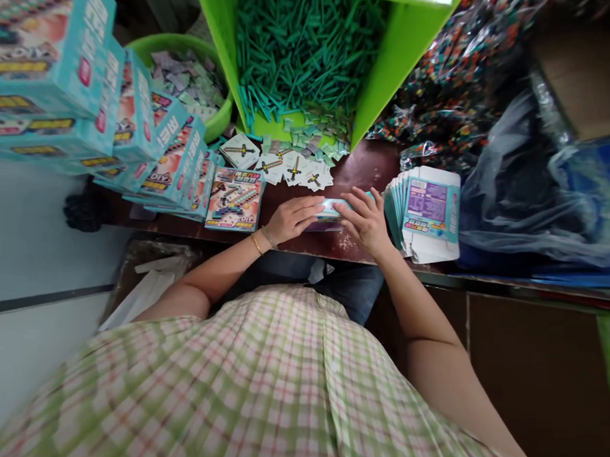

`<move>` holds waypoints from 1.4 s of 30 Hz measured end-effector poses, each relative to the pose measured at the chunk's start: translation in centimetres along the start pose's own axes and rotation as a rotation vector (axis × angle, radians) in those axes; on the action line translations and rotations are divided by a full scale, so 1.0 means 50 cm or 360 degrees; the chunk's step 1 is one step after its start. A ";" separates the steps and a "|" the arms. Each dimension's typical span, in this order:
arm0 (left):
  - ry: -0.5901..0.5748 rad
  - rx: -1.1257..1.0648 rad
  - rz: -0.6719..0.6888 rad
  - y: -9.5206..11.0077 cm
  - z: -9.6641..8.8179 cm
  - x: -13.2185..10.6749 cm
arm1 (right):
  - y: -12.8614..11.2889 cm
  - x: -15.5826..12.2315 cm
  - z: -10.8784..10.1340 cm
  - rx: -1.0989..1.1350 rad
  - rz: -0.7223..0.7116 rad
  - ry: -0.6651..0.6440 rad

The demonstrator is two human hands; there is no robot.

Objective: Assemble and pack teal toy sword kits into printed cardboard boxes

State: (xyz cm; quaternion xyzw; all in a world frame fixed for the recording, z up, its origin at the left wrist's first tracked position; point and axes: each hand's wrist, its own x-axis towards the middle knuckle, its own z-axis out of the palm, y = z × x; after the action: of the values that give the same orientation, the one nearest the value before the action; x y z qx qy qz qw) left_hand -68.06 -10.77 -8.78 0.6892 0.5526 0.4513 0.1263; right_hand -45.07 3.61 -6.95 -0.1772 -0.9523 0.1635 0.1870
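Observation:
Both my hands are on a small light-blue and purple cardboard box (329, 214) at the table's front edge. My left hand (295, 217) closes on its left end, fingers laid along the top. From the right, my right hand (363, 216) grips the other end with bent fingers. The fingers cover much of the box. Left of it lies a printed toy box (234, 199). A fanned stack of flattened boxes (429, 211) sits beside my right hand. White cards with sword pictures (293, 169) are spread just beyond my hands.
A green bin (375, 93) full of teal plastic pieces (303, 48) stands behind the cards. Stacked toy boxes (80, 83) rise at left, near a green basin (224, 121) of small packets. Clear bags of coloured pieces (445, 83) and crumpled plastic (524, 194) fill the right.

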 end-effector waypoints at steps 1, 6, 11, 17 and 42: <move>0.0032 -0.0001 0.0019 0.001 0.003 -0.001 | -0.004 -0.001 0.001 -0.0006 0.0011 0.0032; 0.0290 -0.0091 -0.0038 0.019 0.027 -0.006 | -0.044 -0.005 -0.012 -0.0014 0.0085 0.0153; 0.0200 -0.0124 -0.0228 0.002 0.040 -0.008 | -0.045 -0.010 0.000 0.0122 0.0122 0.0149; 0.0320 -0.0334 -0.0488 -0.022 0.071 -0.013 | -0.021 -0.015 0.040 0.0223 0.0147 0.0369; 0.0360 0.0978 -0.0890 0.100 -0.168 -0.165 | -0.318 0.191 0.339 0.1981 0.0877 -0.0108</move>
State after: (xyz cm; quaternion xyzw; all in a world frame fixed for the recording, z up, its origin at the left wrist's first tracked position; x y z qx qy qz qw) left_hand -71.07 -22.51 -4.68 0.4647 0.8372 0.2869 -0.0288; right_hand -64.74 -10.79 -12.95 -0.2676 -0.6062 0.7280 0.1757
